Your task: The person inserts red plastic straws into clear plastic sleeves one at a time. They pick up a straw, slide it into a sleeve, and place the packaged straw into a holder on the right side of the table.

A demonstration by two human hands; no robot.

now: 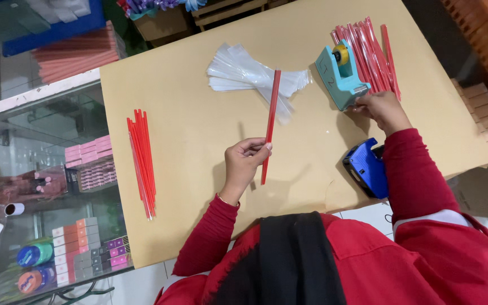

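Meanwhile, the left hand (243,161) pinches a long red stick (270,127) between thumb and fingers (260,148), holding it nearly upright over the tan tabletop (199,135), its top end lying across a pile of clear plastic sleeves (249,76). The right hand (384,110) reaches to the teal tape dispenser (340,76), its fingers curled at the dispenser's near end, just beside a heap of wrapped red sticks (371,51). A loose bundle of red sticks (142,161) lies well apart to the left, and a blue handheld tool (367,168) sits near the right sleeve.

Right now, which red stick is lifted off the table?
The single red stick pinched in the left hand; the others lie in piles on the table.
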